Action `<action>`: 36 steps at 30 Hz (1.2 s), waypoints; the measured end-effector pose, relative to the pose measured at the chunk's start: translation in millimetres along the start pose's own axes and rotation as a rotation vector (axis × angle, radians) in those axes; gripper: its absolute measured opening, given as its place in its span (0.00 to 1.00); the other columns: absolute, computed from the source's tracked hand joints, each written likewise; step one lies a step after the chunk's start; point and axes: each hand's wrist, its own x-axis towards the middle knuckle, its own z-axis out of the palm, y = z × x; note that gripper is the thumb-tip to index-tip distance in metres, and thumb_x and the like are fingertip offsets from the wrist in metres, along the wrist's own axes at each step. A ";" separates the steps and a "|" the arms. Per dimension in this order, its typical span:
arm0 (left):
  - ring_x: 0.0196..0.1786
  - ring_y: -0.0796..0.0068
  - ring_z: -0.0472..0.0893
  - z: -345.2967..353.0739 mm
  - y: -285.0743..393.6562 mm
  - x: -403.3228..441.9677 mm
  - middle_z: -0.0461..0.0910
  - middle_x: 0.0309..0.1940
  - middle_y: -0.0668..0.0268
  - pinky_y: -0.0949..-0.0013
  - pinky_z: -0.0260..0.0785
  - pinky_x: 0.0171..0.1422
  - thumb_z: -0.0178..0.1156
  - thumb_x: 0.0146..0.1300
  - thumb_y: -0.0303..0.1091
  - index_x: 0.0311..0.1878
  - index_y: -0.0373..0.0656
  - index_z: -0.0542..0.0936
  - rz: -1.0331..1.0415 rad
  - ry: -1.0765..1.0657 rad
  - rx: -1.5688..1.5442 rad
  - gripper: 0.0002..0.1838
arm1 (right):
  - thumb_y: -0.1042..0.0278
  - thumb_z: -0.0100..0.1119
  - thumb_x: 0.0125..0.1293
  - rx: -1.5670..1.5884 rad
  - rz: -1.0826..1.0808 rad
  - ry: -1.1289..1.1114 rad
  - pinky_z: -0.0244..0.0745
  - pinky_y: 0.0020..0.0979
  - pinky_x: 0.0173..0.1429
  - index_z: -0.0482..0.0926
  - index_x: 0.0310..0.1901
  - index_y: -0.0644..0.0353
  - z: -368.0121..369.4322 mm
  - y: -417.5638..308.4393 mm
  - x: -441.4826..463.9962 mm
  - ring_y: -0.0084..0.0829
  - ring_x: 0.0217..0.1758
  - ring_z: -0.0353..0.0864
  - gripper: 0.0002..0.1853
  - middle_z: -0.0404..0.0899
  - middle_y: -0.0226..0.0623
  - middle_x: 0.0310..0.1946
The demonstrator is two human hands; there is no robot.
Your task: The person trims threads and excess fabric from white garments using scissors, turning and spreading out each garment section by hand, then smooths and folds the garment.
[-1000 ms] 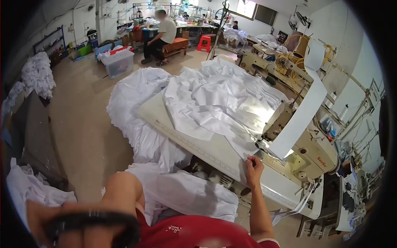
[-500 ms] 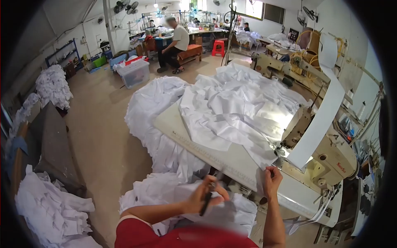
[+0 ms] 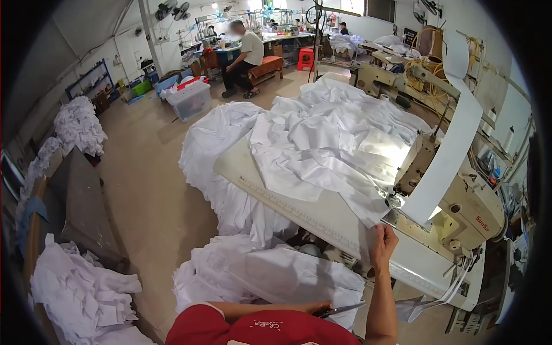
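Observation:
My left hand [image 3: 322, 307] is low in front of my red shirt, its fingers mostly hidden, closed around scissors [image 3: 346, 309] whose blade points right. Beyond the table's near edge, my right hand [image 3: 384, 244] is closed at the corner of the white cloth [image 3: 359, 201], fingertips pinched beside the machine's needle area. The cloth spreads in a large crumpled heap over the sewing table [image 3: 310, 210]. To the right stands the sewing machine [image 3: 466, 213], with a long white strip [image 3: 445, 155] hanging down to it from above.
White cloth piles hang off the table's left side [image 3: 230, 190], lie below my arms [image 3: 276, 270] and at the lower left [image 3: 80, 293]. A clear plastic bin [image 3: 192, 102] and a red stool [image 3: 305, 58] stand farther back. A seated person [image 3: 247, 54] is on a bench.
My left hand has dropped with the scissors from above the cloth pile to close against my shirt. My right hand has shifted slightly up and right, still closed. The view has moved a little.

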 end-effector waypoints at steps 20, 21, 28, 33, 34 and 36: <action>0.33 0.82 0.64 -1.2 1.1 -13.1 0.63 0.30 0.73 0.76 0.57 0.37 0.64 0.55 0.32 0.53 0.41 0.63 -0.101 0.125 -0.049 0.25 | 0.80 0.54 0.59 -0.004 -0.113 0.006 0.45 0.22 0.27 0.52 0.19 0.56 -7.4 15.8 -5.4 0.16 0.24 0.46 0.20 0.51 0.21 0.17; 0.33 0.82 0.64 -1.3 2.1 -14.7 0.63 0.30 0.73 0.76 0.57 0.37 0.64 0.55 0.32 0.53 0.41 0.63 -0.102 0.135 -0.051 0.25 | 0.80 0.55 0.58 0.005 -0.124 0.020 0.45 0.22 0.26 0.52 0.19 0.57 -6.7 15.6 -5.1 0.16 0.23 0.47 0.20 0.51 0.22 0.17; 0.33 0.82 0.64 -2.9 8.6 -21.4 0.63 0.29 0.73 0.76 0.57 0.36 0.64 0.55 0.32 0.53 0.40 0.63 -0.114 0.174 -0.060 0.25 | 0.80 0.57 0.58 0.031 -0.124 0.044 0.47 0.22 0.25 0.53 0.18 0.58 -5.3 18.8 -4.9 0.16 0.23 0.48 0.21 0.52 0.22 0.16; 0.32 0.82 0.64 -1.1 9.0 -23.6 0.63 0.29 0.73 0.76 0.57 0.36 0.64 0.55 0.33 0.52 0.40 0.64 -0.115 0.192 -0.072 0.25 | 0.75 0.56 0.61 0.072 -0.098 0.011 0.49 0.21 0.27 0.57 0.21 0.58 -6.6 -3.0 -8.9 0.16 0.24 0.51 0.17 0.56 0.22 0.18; 0.32 0.82 0.64 -0.7 8.5 -23.6 0.63 0.29 0.73 0.76 0.57 0.36 0.64 0.55 0.33 0.52 0.40 0.64 -0.115 0.192 -0.077 0.25 | 0.74 0.55 0.62 0.112 -0.112 0.000 0.50 0.21 0.28 0.59 0.22 0.57 -3.1 -15.9 -15.3 0.15 0.25 0.52 0.15 0.57 0.22 0.20; 0.32 0.82 0.64 -0.7 8.5 -23.9 0.64 0.29 0.73 0.76 0.57 0.36 0.64 0.55 0.33 0.52 0.40 0.64 -0.113 0.203 -0.080 0.25 | 0.72 0.51 0.64 0.224 -0.074 -0.062 0.54 0.21 0.31 0.68 0.29 0.60 -1.3 -50.6 -32.8 0.16 0.28 0.58 0.06 0.65 0.25 0.25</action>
